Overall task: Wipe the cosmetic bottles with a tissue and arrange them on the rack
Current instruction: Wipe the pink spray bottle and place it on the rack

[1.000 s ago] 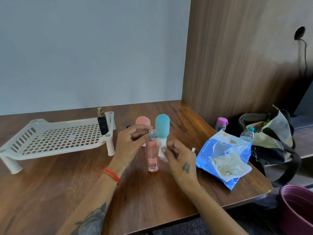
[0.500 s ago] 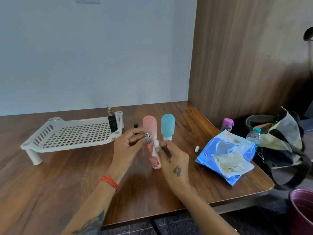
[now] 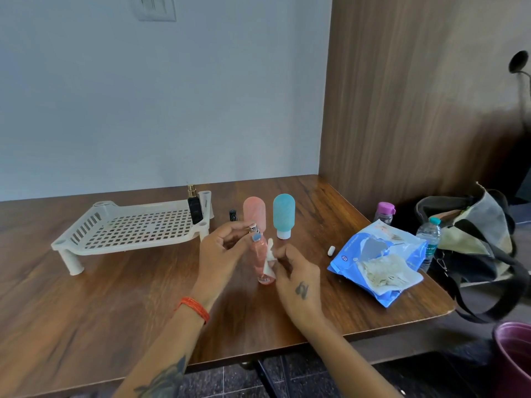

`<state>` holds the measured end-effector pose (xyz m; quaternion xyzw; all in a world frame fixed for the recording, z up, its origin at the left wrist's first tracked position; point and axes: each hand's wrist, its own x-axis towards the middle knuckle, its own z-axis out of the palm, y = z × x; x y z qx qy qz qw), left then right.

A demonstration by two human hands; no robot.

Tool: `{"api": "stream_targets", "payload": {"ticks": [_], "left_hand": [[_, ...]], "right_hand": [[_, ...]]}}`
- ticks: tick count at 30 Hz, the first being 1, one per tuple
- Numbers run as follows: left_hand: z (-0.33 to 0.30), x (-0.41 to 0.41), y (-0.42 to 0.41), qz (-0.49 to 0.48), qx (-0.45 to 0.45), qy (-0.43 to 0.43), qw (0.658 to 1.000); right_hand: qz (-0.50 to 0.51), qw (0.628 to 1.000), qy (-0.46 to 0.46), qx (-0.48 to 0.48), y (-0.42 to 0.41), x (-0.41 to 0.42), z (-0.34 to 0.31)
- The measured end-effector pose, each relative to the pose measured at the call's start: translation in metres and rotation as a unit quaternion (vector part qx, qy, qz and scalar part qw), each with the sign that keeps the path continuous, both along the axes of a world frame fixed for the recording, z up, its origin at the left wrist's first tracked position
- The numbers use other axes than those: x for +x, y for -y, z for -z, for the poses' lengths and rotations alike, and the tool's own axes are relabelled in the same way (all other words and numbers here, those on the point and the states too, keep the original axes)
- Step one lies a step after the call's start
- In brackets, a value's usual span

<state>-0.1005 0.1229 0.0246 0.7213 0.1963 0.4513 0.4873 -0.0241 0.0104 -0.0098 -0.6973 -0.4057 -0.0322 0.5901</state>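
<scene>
The pink spray bottle (image 3: 261,261) stands over the wooden table (image 3: 86,297), near its middle, with its base at or just above the surface; which one I cannot tell. The left hand (image 3: 222,248) pinches the bottle's top, fingers curled around the spray head. The right hand (image 3: 296,280) pinches a small white tissue (image 3: 270,257), fingers curled, and presses it against the right side of the bottle. Just behind the hands stand two rounded bottles on their caps: a pink bottle (image 3: 254,209) and, to its right, a teal bottle (image 3: 284,214). A small black bottle (image 3: 233,215) stands to the left of the pink one. Further left sits the white rack (image 3: 129,231), with a black perfume bottle (image 3: 194,209) upright at its far right corner. To the right of the hands lies a small white cap (image 3: 331,250), and beyond it a blue tissue packet (image 3: 373,259), torn open. At the right edge stand a bottle with a purple lid (image 3: 384,212) and a clear water bottle (image 3: 428,239), beside a dark bag (image 3: 474,239).
</scene>
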Motion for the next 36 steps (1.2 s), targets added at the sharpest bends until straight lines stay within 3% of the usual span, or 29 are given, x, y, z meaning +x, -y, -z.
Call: {"api": "stream_targets", "payload": {"ticks": [3, 6, 9, 13, 19, 26, 30, 36], "left_hand": [[0.0, 0.003, 0.005, 0.005, 0.021, -0.016, 1.0], [-0.002, 0.006, 0.009, 0.002, 0.041, -0.027, 0.999], [-0.004, 0.007, 0.009, 0.002, 0.034, -0.032, 0.999], [-0.004, 0.006, 0.012, 0.008, 0.046, -0.048, 0.998], [-0.01, 0.001, 0.018, 0.025, 0.077, -0.064, 0.995], [-0.007, -0.005, 0.018, 0.021, 0.102, -0.08, 0.991], [-0.007, -0.005, 0.018, 0.005, 0.131, -0.089, 0.987], [-0.004, -0.007, 0.022, -0.019, 0.142, -0.072, 0.987]], "right_hand": [[0.03, 0.997, 0.044, 0.061, -0.005, -0.004, -0.007], [0.018, 0.996, -0.004, 0.088, -0.012, 0.002, -0.012], [0.002, 0.996, -0.082, 0.041, -0.009, 0.01, -0.008], [-0.003, 0.996, -0.082, -0.038, 0.0, 0.008, 0.005], [0.003, 0.997, -0.049, 0.058, -0.004, 0.006, -0.021], [-0.021, 0.987, -0.132, -0.085, -0.01, 0.014, -0.005], [-0.016, 0.996, -0.052, -0.075, 0.005, 0.005, 0.0], [0.006, 0.998, 0.005, 0.055, -0.001, -0.006, -0.013]]}}
